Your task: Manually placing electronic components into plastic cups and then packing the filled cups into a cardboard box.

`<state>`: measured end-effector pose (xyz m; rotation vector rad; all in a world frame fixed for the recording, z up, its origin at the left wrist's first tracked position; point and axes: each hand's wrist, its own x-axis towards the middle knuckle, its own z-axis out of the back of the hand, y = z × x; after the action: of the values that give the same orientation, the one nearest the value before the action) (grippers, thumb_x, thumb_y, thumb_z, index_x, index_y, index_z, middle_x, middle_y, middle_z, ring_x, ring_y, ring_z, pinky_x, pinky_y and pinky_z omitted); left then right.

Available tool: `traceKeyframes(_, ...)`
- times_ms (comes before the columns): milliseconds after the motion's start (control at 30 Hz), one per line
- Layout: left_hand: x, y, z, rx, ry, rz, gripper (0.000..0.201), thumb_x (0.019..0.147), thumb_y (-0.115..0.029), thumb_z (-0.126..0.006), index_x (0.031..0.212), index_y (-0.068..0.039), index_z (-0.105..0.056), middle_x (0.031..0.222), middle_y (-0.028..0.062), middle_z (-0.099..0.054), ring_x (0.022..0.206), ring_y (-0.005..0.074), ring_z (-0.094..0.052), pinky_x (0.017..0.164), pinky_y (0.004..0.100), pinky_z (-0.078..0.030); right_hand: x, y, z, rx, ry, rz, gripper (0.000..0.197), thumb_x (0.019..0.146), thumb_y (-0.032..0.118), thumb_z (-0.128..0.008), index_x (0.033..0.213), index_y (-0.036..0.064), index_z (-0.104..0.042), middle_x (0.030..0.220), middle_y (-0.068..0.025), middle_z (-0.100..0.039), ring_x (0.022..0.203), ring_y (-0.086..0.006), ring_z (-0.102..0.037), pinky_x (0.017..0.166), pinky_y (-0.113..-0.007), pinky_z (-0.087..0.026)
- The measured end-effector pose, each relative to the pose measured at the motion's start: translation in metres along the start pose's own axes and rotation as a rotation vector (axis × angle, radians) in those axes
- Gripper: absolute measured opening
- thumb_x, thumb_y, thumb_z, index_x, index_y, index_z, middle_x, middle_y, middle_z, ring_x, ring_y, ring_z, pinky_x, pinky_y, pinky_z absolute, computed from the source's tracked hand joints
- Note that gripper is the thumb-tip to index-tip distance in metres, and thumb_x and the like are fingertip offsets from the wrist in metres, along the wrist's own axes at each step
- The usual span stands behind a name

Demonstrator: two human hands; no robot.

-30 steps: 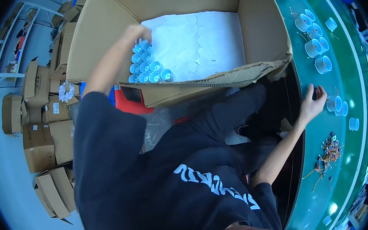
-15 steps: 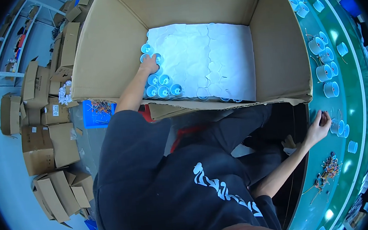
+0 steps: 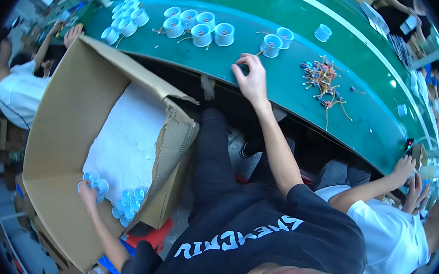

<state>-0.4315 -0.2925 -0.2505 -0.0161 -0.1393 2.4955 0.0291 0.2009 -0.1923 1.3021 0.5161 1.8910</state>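
Since the earlier frame, the whole scene has turned in the head view: the cardboard box (image 3: pixel 63 140) has swung from the upper middle to the left of the frame, and the green tabletop (image 3: pixel 296 88) from the right side to the top. Both hands have shifted in the frame along with them.

At left, the left hand (image 3: pixel 86 193) reaches into the box, its fingers bent over pale blue cups (image 3: pixel 102 186) near the box wall; whether they grip one or only touch it, I cannot tell. More cups (image 3: pixel 128 203) stand packed together just below and to the right, by the torn near edge. A white sheet (image 3: pixel 119 125) covers the rest of the box bottom.

In the upper middle, the right hand (image 3: pixel 252 79) hangs at the near edge of the tabletop, thumb and forefinger curled but parted, with nothing visible between them. Just beyond it, up and to the right, a pair of cups (image 3: pixel 272 46) stands side by side. To their left is a group of five (image 3: pixel 201 35), with thin wires poking out; a larger cluster (image 3: pixel 128 26) sits at the upper left. Right of the pair, a tangle of coloured wires (image 3: pixel 322 79) lies on the tabletop, and a lone cup (image 3: pixel 322 33) stands above it.

At the lower right, a co-worker in a white shirt (image 3: pixel 390 234) sits with both hands over the tabletop's end.
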Motion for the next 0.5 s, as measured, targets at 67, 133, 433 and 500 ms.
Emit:
traceKeyframes(67, -0.002, -0.003, 0.061, -0.075, -0.163, -0.084, 0.027, 0.074, -0.003, -0.068, 0.099, -0.001, -0.056, 0.091, 0.0171, -0.058, 0.09, 0.0356, -0.059, 0.082, 0.0433, -0.047, 0.006, 0.006, 0.002, 0.071, -0.007, -0.048, 0.016, 0.08, 0.009, -0.071, 0.088, -0.0008, -0.062, 0.105, -0.0182, -0.063, 0.097, -0.0298, -0.063, 0.083, -0.036, -0.05)
traceKeyframes(133, -0.003, -0.052, 0.127, -0.125, -0.298, -0.192, 0.027, 0.076, -0.004, -0.068, 0.1, -0.002, -0.056, 0.099, 0.0165, -0.058, 0.095, 0.0328, -0.057, 0.085, 0.0426, -0.045, 0.008, 0.004, 0.015, 0.154, 0.033, -0.124, 0.02, 0.078, 0.009, -0.072, 0.092, -0.0002, -0.062, 0.109, -0.0181, -0.062, 0.1, -0.0293, -0.061, 0.084, -0.036, -0.05)
traceKeyframes(433, -0.032, -0.249, 0.312, -0.374, -0.391, -0.462, 0.028, 0.08, 0.001, -0.056, 0.107, 0.003, -0.05, 0.104, 0.0134, -0.051, 0.096, 0.0208, -0.052, 0.086, 0.0302, -0.042, 0.068, -0.02, 0.109, -0.396, -0.067, -0.213, 0.109, 0.053, 0.042, -0.092, 0.142, 0.0124, -0.035, 0.141, -0.0302, -0.03, 0.13, -0.0451, -0.037, 0.105, -0.05, -0.038)
traceKeyframes(500, -0.035, -0.282, 0.316, -0.479, -0.383, -0.569, 0.026, 0.079, 0.002, -0.055, 0.104, 0.003, -0.049, 0.103, 0.0117, -0.051, 0.093, 0.0177, -0.052, 0.082, 0.0279, -0.043, 0.094, -0.045, 0.11, -0.301, 0.05, -0.202, 0.112, 0.051, 0.044, -0.092, 0.143, 0.0132, -0.034, 0.142, -0.0302, -0.029, 0.132, -0.0455, -0.034, 0.106, -0.05, -0.037)
